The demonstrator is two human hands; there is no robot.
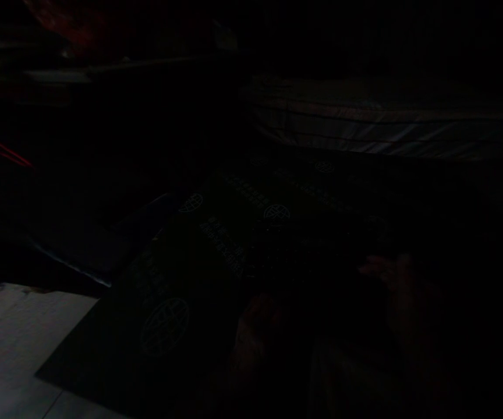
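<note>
The picture is very dark. My left hand [255,326] is a dim shape at the lower middle, over or beside a dark green sheet [208,279] printed with pale globe marks and rows of characters. Farther right, my right hand [386,270] points leftward, its forearm running down the frame. Between and beyond the hands lies a black object [286,250] with small light specks, whose kind I cannot make out. Neither hand's fingers show well enough to tell whether they hold anything.
A mattress-like padded edge [365,131], partly shiny, runs across the upper right. Pale floor tiles [20,331] show at lower left. Thin red lines [2,148] and a reddish shape [72,26] appear at left and upper left.
</note>
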